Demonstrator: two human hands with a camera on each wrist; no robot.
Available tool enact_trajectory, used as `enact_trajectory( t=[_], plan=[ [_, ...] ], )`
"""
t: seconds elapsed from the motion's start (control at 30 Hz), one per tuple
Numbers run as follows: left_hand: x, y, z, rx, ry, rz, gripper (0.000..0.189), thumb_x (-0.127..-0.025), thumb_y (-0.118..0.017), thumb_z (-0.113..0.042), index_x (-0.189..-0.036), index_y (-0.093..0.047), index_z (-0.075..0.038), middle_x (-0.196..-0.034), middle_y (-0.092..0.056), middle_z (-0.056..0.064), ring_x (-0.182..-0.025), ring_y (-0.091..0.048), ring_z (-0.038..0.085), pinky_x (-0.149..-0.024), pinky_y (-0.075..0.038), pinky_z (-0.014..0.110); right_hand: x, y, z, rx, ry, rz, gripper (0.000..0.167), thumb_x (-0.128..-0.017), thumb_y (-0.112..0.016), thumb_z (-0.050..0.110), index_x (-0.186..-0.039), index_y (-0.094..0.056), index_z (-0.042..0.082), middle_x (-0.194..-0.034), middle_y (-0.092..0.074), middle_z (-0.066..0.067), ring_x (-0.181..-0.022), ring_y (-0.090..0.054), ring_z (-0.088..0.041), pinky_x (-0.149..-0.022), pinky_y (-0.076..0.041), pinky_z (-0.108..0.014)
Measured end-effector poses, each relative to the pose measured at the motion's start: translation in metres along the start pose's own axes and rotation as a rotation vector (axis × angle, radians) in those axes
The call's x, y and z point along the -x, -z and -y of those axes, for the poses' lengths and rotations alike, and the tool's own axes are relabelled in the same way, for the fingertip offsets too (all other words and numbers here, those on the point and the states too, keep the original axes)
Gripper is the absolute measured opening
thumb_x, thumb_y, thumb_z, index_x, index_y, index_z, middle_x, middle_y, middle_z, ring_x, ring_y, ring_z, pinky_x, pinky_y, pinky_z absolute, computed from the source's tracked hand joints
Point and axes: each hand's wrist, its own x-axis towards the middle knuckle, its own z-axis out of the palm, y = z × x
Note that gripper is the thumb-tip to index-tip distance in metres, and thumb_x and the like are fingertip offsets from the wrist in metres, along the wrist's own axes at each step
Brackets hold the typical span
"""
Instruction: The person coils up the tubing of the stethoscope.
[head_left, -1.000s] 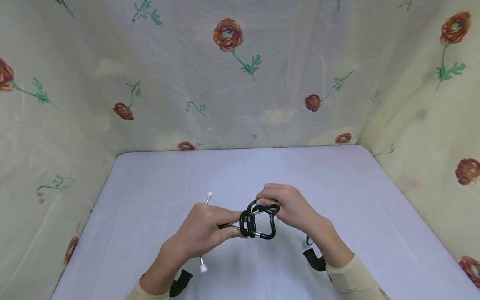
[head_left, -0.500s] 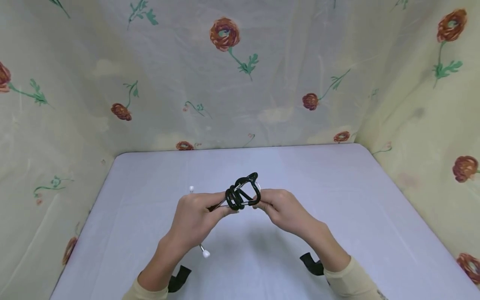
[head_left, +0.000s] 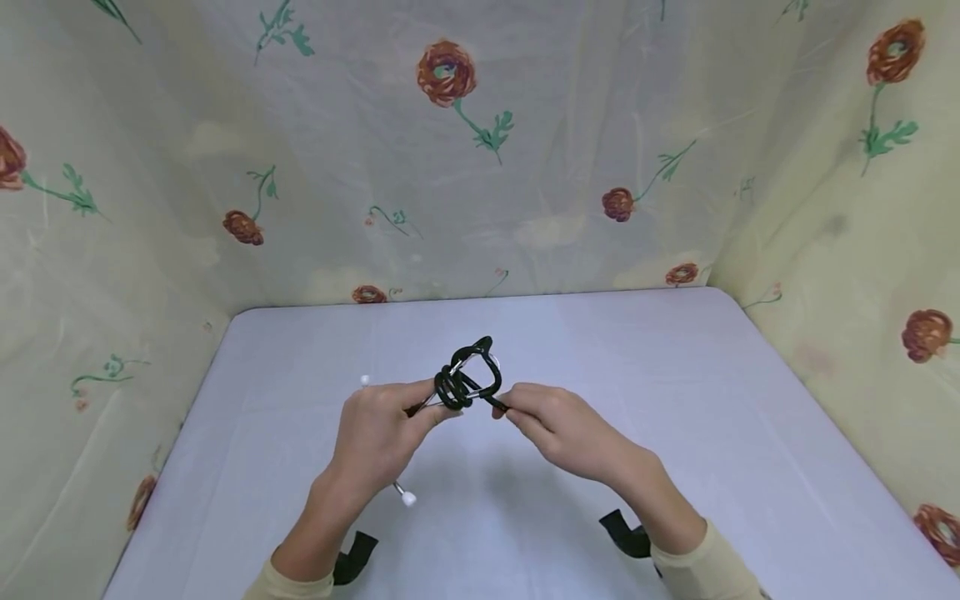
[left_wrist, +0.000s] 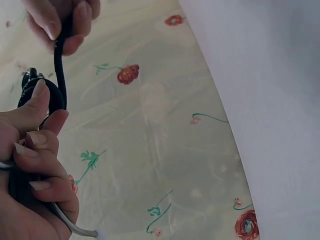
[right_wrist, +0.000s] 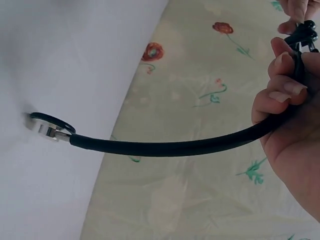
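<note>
A black stethoscope (head_left: 455,389) is held in the air over the table by both hands. Its tubing is wound in several turns, with a loop standing up beyond the coil. My left hand (head_left: 378,429) grips the metal ear tubes at the coil; a white eartip (head_left: 408,498) sticks out below that hand. My right hand (head_left: 570,429) pinches the free stretch of tubing (left_wrist: 60,75) just right of the coil. From the right fist the rest of the tubing curves away in the right wrist view to the chestpiece (right_wrist: 47,129), hidden in the head view.
A white-covered table (head_left: 600,350) lies under the hands. Flower-printed sheeting (head_left: 337,150) walls it at the back and both sides. Black straps (head_left: 626,533) hang at both wrists.
Both hands have moved left, with the stethoscope turning and rising between them. The right hand has come away from the loop's far side and now pinches the tubing, drawn out to the right.
</note>
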Motion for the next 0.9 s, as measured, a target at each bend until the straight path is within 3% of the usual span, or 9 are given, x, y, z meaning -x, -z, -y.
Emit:
enact_trajectory(
  t=[0.2, 0.57, 0.9],
  plan=[
    [-0.001, -0.002, 0.004, -0.046, 0.048, 0.0, 0.024, -0.081, -0.078, -0.041, -0.103, -0.078, -0.031, -0.049, -0.033, -0.016, -0.049, -0.025, 0.0, -0.046, -0.019, 0.02, 0.001, -0.001, 0.005, 0.06, 0.016, -0.041, 0.026, -0.1, -0.045, 0.011, -0.102, -0.068, 0.024, -0.088, -0.06, 0.017, -0.069, -0.048, -0.003, -0.064, -0.045, -0.022],
    [-0.002, -0.004, 0.015, -0.098, 0.114, 0.044, 0.021, -0.083, -0.076, -0.043, -0.099, -0.078, -0.029, -0.048, -0.041, -0.016, -0.049, -0.028, 0.003, -0.045, -0.02, 0.022, 0.007, 0.0, 0.01, 0.198, 0.126, -0.102, 0.015, -0.095, -0.056, 0.011, -0.096, -0.067, 0.02, -0.077, -0.049, 0.017, -0.063, -0.041, 0.002, -0.059, -0.039, -0.017],
    [-0.003, -0.012, 0.022, -0.12, 0.178, 0.085, 0.016, -0.083, -0.076, -0.044, -0.089, -0.077, -0.029, -0.048, -0.036, -0.014, -0.05, -0.029, 0.005, -0.045, -0.022, 0.024, 0.011, 0.0, 0.01, 0.223, 0.237, -0.158, 0.016, -0.088, -0.06, 0.004, -0.089, -0.067, 0.019, -0.072, -0.045, 0.016, -0.059, -0.035, 0.005, -0.054, -0.034, -0.012]
  ],
)
